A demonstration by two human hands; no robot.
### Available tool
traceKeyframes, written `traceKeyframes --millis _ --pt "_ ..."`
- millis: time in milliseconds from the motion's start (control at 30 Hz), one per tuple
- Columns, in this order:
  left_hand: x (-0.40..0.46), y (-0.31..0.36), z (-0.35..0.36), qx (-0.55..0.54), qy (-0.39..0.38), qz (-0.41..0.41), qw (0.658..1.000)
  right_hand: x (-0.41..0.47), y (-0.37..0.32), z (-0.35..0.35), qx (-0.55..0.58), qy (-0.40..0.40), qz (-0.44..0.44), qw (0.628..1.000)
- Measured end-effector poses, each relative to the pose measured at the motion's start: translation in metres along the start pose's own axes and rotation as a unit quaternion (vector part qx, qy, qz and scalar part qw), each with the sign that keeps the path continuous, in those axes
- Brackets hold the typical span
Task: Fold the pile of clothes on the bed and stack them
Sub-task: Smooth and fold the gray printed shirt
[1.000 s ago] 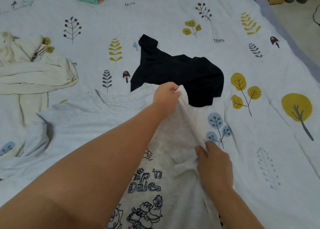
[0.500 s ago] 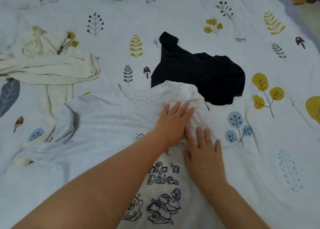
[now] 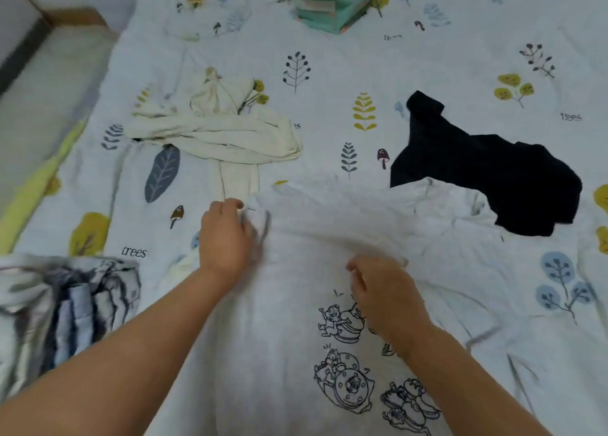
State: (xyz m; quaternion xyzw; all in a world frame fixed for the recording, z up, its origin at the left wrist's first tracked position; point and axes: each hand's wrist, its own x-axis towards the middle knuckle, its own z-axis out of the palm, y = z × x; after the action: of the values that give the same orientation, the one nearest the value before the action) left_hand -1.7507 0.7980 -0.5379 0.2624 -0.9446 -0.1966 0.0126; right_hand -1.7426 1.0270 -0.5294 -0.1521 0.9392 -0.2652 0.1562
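Now my left hand (image 3: 227, 238) has slid over to pinch the grey shirt (image 3: 329, 225) sleeve, right hand (image 3: 381, 287) curled on the cloth, grip unclear, for the next fold.

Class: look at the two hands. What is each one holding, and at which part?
The left hand grips the grey printed shirt at a bunched left edge; the right hand pinches its fabric mid-chest, above the cartoon print.

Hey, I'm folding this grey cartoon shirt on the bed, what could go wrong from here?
The grey T-shirt overlaps the black garment at its far right edge, so a fold may drag that along. The fabric is bunched under the left hand and the right hand; those creases could get folded in.
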Motion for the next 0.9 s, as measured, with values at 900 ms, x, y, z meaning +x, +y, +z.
traceKeyframes --millis 900 --pt "-0.098 0.002 -0.020 -0.161 -0.306 0.165 0.924 0.050 -0.020 0.026 0.181 -0.064 0.246 0.950"
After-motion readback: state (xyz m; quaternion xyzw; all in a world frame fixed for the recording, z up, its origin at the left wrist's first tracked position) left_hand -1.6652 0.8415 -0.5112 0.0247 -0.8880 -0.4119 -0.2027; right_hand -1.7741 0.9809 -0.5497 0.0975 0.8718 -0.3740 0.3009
